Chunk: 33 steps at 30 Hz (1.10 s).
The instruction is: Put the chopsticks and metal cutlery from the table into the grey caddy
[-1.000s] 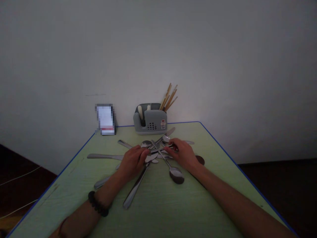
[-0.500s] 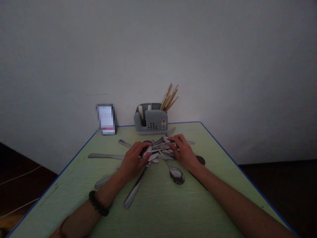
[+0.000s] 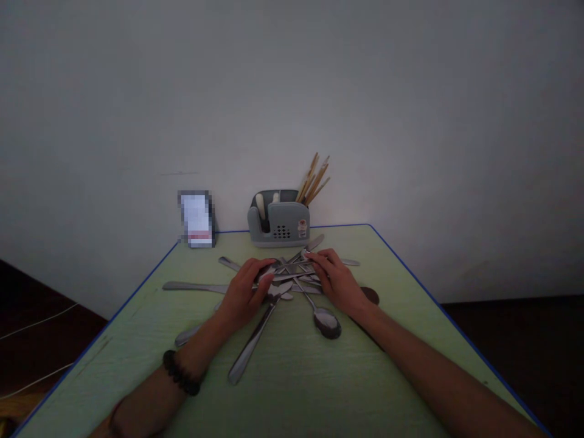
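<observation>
Black beaded bracelet (image 3: 181, 373) on left wrist, lower left of frame. Silver metal spoon (image 3: 327, 322), bowl toward viewer, right of lower centre. Left hand (image 3: 243, 296), right hand (image 3: 338, 283) at centre, over crossed silver metal cutlery (image 3: 292, 277) on pale green table (image 3: 283, 389) — thumbs and forefingers parted at pieces, firm grip or light touch cannot be told. Beyond, upper centre: grey plastic caddy (image 3: 292, 218), wooden chopsticks (image 3: 318, 176) leaning right.
</observation>
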Tool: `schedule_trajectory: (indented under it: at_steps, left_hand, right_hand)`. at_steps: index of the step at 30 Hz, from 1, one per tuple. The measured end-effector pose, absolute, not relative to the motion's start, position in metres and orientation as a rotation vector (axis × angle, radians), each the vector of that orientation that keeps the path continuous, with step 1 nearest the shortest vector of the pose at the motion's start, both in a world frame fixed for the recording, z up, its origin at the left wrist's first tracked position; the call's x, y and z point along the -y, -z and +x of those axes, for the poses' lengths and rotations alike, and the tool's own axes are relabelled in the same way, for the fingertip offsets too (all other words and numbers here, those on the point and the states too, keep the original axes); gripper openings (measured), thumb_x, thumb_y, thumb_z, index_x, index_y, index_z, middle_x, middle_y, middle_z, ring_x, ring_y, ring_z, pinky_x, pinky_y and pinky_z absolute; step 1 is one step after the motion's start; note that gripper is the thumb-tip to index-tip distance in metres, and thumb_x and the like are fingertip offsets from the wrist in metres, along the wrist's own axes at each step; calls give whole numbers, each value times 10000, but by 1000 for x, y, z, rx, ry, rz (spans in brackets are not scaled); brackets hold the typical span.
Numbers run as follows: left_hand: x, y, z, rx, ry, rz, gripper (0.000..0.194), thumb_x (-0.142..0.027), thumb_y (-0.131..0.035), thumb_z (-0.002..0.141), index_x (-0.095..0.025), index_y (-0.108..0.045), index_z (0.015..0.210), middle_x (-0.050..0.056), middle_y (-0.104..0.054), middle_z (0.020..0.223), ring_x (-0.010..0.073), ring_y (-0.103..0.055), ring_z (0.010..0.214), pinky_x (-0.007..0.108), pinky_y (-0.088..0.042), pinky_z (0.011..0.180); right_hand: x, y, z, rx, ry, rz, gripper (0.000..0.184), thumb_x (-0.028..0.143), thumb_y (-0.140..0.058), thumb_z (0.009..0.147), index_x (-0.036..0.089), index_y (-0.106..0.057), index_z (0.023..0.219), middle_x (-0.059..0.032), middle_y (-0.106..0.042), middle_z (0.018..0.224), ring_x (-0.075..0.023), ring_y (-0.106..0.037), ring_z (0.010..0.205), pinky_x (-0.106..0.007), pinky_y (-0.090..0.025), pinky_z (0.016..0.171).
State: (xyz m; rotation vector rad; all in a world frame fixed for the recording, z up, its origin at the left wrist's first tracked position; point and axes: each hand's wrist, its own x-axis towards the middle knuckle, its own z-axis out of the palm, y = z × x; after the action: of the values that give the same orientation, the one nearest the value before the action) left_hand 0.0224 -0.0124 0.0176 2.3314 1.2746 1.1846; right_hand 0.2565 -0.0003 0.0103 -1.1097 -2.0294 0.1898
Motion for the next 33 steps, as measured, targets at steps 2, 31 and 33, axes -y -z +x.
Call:
schedule_trajectory:
  at_steps: [2, 31, 33]
  left_hand:
    - [12, -18, 23, -1278, -1192, 2335, 317, -362, -395, 923, -179, -544, 1134, 88, -601, 983, 211, -566, 928, 355, -470, 845]
    - [9, -16, 18, -1363, -1182, 2235, 320, -381, -401, 902, -157, -605, 1006, 92, -670, 982, 207, -622, 906, 328, -486, 814]
    - [9, -16, 17, -1359, -1176, 2230, 322, -384, -402, 902, -154, -602, 1007, 95, -669, 980, 205, -621, 903, 327, -484, 811]
  right_hand:
    - [0, -10, 257, 2043, -193, -1111, 335, 237, -370, 941, 231, -558, 1218, -99, -546, 1050, -194, -582, 913, -356, -526, 812]
    - [4, -15, 258, 2138, -203, -1126, 254, 278, -433, 937, 177, -641, 1040, -72, -657, 892, -171, -615, 783, -298, -483, 727]
    - [4, -15, 258, 2133, -201, -1128, 248, 289, -438, 935, 181, -642, 1025, -71, -661, 889, -170, -616, 782, -297, -480, 729]
